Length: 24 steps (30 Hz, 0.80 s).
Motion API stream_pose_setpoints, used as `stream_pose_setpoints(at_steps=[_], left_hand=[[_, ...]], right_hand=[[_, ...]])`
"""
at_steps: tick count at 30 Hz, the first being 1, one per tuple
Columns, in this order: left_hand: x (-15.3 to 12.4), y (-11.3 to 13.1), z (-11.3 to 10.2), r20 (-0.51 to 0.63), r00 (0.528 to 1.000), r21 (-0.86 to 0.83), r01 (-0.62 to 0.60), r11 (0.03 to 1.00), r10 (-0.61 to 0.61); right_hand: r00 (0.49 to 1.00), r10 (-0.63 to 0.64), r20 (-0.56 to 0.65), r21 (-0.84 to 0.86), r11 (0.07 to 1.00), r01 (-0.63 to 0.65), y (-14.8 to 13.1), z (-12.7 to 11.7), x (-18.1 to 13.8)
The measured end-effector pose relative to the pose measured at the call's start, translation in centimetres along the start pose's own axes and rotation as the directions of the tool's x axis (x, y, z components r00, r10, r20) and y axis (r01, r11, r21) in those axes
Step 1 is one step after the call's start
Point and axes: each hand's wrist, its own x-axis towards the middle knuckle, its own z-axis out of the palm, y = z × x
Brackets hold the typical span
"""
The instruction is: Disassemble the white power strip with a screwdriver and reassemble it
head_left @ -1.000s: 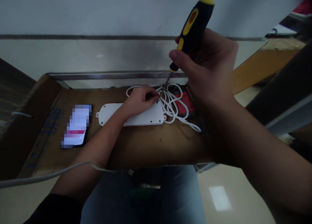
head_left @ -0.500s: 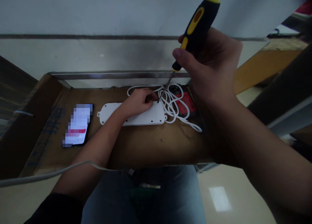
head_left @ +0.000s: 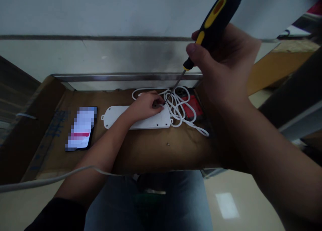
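A white power strip [head_left: 114, 115] lies face down on cardboard, with screw holes along its edges and a hanging tab at each end. My right hand [head_left: 227, 66] is wrapped round the black and yellow handle of a screwdriver [head_left: 220, 14]. Its shaft slants down to the far right corner of the strip. My left hand [head_left: 147, 107] rests across the strip, its thumb and fingertips pinched together beside the screwdriver's tip. Whatever they hold there is too small to make out. One loose screw [head_left: 168, 144] lies on the cardboard in front of the strip.
White cable [head_left: 181, 110] lies looped at the strip's right end, partly over a red and black object [head_left: 193, 107]. A lit phone [head_left: 82, 128] lies at left. Cardboard walls [head_left: 30, 120] bound the surface, and a pale cord [head_left: 50, 180] crosses in front of my left forearm.
My right hand and the screwdriver handle have shifted up and to the right, and the tip has moved slightly right. My left fingertips have come closer to the tip.
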Motion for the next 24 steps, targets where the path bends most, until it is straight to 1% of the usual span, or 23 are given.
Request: stream_pose_setpoints(at_steps=[6, 11, 14, 18, 21, 24], left_hand=[[0.10, 0.07, 0.19, 0.000, 1.000, 0.000, 0.001, 1.000, -0.001], [0.10, 0.10, 0.24, -0.009, 1.000, -0.007, 0.000, 1.000, -0.001], [0.09, 0.10, 0.28, -0.014, 1.000, -0.008, -0.003, 1.000, 0.003], [0.11, 0.03, 0.36, -0.012, 1.000, 0.000, -0.003, 1.000, 0.003], [0.14, -0.07, 0.42, -0.013, 1.000, 0.000, -0.005, 1.000, 0.005], [0.11, -0.13, 0.48, -0.028, 0.999, 0.002, -0.015, 1.000, 0.016]], right_hand=[[0.999, -0.011, -0.039, 0.028, 1.000, 0.012, 0.46, 0.06, 0.15], [0.998, -0.003, -0.060, 0.090, 0.996, 0.008, 0.36, 0.16, 0.10], [0.998, 0.019, -0.065, 0.078, 0.997, -0.014, 0.23, 0.21, 0.12], [0.997, 0.007, -0.073, 0.047, 0.999, -0.004, 0.14, 0.19, 0.13], [0.997, 0.030, -0.065, 0.052, 0.998, -0.026, 0.23, 0.13, 0.08], [0.998, 0.015, -0.057, 0.059, 0.998, -0.012, 0.28, 0.06, 0.05]])
